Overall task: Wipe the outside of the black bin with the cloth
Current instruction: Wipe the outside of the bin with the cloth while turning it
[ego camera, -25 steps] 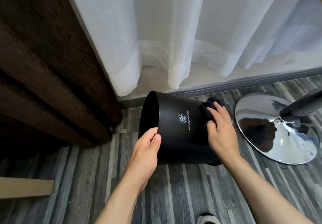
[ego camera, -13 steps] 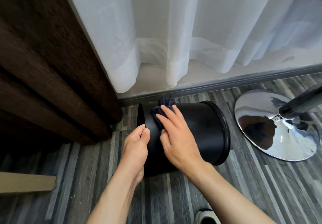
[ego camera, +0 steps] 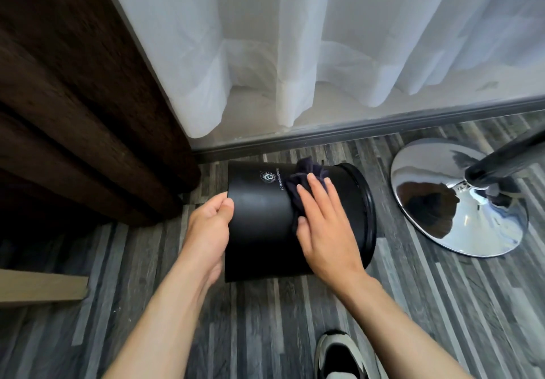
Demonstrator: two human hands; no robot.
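Pressing cloth (ego camera: 308, 170) by the illegible logo (ego camera: 267, 176) on the black bin (ego camera: 259, 231), right hand (ego camera: 324, 231) flat; left hand (ego camera: 209, 228) grips rim (ego camera: 229, 173).

Head-worn view, forward-down, close.

Drape (ego camera: 73, 113) left of bin (ego camera: 259, 219), chrome base (ego camera: 442, 213) right

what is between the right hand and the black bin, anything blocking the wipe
Only the cloth, which the right hand presses against the side of the black bin, just right of its printed logo. Nothing else visible lies between them. The left hand grips the bin's left edge, apart from the cloth.
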